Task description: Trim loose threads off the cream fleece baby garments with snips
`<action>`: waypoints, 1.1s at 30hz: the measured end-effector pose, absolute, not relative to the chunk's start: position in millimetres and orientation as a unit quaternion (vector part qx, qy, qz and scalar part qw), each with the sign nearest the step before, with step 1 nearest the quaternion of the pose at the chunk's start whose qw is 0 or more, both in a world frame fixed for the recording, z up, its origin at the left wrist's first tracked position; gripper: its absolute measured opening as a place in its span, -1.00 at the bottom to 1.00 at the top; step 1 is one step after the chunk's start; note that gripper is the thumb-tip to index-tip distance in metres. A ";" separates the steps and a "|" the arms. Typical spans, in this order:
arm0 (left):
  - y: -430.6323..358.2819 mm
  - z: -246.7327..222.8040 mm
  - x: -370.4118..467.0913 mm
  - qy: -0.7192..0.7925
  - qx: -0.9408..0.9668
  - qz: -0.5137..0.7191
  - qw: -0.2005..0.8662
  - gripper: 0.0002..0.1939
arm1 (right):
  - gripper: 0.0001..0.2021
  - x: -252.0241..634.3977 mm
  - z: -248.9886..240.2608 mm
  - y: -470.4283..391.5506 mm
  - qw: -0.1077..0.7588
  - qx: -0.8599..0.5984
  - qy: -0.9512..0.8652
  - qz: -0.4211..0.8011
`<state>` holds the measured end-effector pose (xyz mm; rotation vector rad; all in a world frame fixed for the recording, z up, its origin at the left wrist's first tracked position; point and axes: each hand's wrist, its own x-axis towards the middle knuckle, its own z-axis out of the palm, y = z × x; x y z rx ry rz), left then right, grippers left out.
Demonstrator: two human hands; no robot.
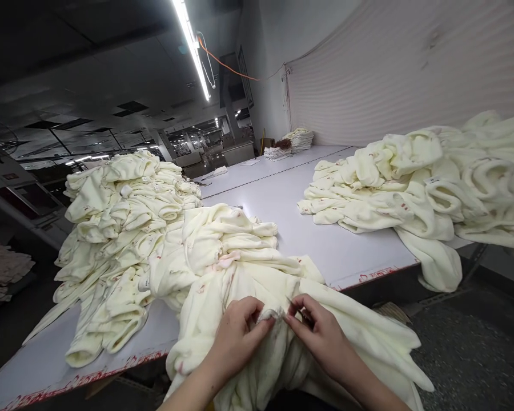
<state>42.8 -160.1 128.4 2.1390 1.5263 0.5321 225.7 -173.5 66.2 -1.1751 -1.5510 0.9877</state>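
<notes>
The left hand (242,331) pinches a gathered edge of a pale cream, soft plush garment (278,282) between thumb and fingers at the near edge of a smooth white table (289,237). Just to its right, the right hand (321,331) is curled closed around a slender dark tool (305,317), mostly hidden by the fingers. A tall cream garment pile (124,211) stands left; a loose cream fabric heap (381,177) lies right.
</notes>
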 end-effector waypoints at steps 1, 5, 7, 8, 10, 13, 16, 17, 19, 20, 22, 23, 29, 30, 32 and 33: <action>-160.6 126.7 42.3 0.555 0.774 0.202 0.228 -0.77 | -0.88 227.7 66.3 -175.3 0.450 -0.481 -0.649 0.381; -164.9 123.7 41.3 0.554 0.773 0.211 0.226 -0.78 | -0.84 229.0 69.9 -182.2 0.454 -0.466 -0.672 0.354; -166.4 124.4 41.5 0.553 0.775 0.210 0.224 -0.78 | -0.82 226.9 73.1 -182.0 0.466 -0.460 -0.663 0.362; -166.9 125.0 41.5 0.551 0.777 0.209 0.223 -0.78 | -0.80 226.0 74.7 -181.1 0.470 -0.459 -0.659 0.366; -167.3 126.3 41.3 0.547 0.780 0.207 0.222 -0.79 | -0.79 225.2 78.0 -178.7 0.467 -0.458 -0.658 0.372; -167.2 128.3 41.1 0.536 0.791 0.195 0.219 -0.82 | -0.83 227.1 83.1 -175.1 0.449 -0.460 -0.671 0.369; -166.2 130.6 41.9 0.522 0.803 0.186 0.219 -0.85 | -0.86 231.3 87.6 -171.9 0.432 -0.465 -0.688 0.353; -165.9 131.3 42.3 0.521 0.803 0.185 0.221 -0.86 | -0.85 232.6 88.2 -171.1 0.431 -0.465 -0.690 0.348; -165.2 132.2 42.6 0.528 0.796 0.187 0.229 -0.87 | -0.85 233.9 87.1 -170.7 0.443 -0.470 -0.680 0.348; -164.9 132.2 42.4 0.533 0.790 0.190 0.237 -0.87 | -0.85 233.4 85.3 -171.3 0.454 -0.472 -0.663 0.362; -164.0 131.9 40.9 0.541 0.774 0.196 0.263 -0.87 | -0.82 229.0 80.0 -174.4 0.470 -0.465 -0.613 0.432; -163.4 132.0 39.6 0.543 0.765 0.199 0.283 -0.86 | -0.81 225.3 76.9 -176.4 0.474 -0.450 -0.583 0.483; -162.1 145.5 28.2 0.496 0.711 0.203 0.454 -0.84 | -0.86 201.6 66.1 -181.2 0.498 -0.386 -0.510 0.586; -163.6 148.9 27.5 0.485 0.705 0.184 0.484 -0.83 | -0.88 200.9 65.8 -180.4 0.512 -0.406 -0.515 0.555; -168.8 152.7 29.0 0.489 0.706 0.146 0.492 -0.80 | -0.94 202.2 65.1 -179.4 0.539 -0.451 -0.533 0.472; -172.1 152.1 31.2 0.501 0.719 0.140 0.460 -0.78 | -0.94 203.6 64.4 -179.4 0.550 -0.463 -0.551 0.424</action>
